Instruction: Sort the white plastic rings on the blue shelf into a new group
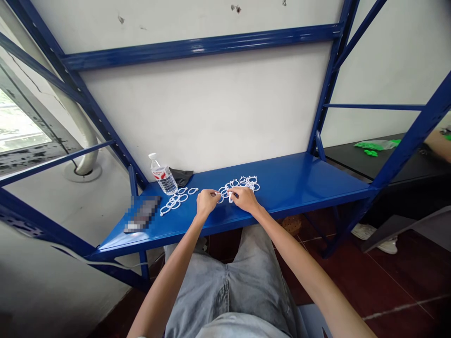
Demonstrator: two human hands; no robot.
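Near the front edge of the blue shelf, my left hand [207,202] is closed in a pinch on a white plastic ring [221,199]. Just to its right, my right hand [245,198] also has its fingers closed, around another white ring [230,197] seen nearly edge-on. Behind and beside the right hand lies a loose pile of white rings [252,180], some with small knobs at their ends. To the left of my left hand, several more rings [174,203] are spread on the shelf. The fingers partly hide the rings they hold.
The blue metal shelf [292,180] has upright posts and a wall behind. A water bottle [164,176], a black pouch [181,177] and a blurred-out phone-like object [143,214] stand or lie at left. Green pieces [371,149] lie on a dark table at right, near another person's arm [439,143].
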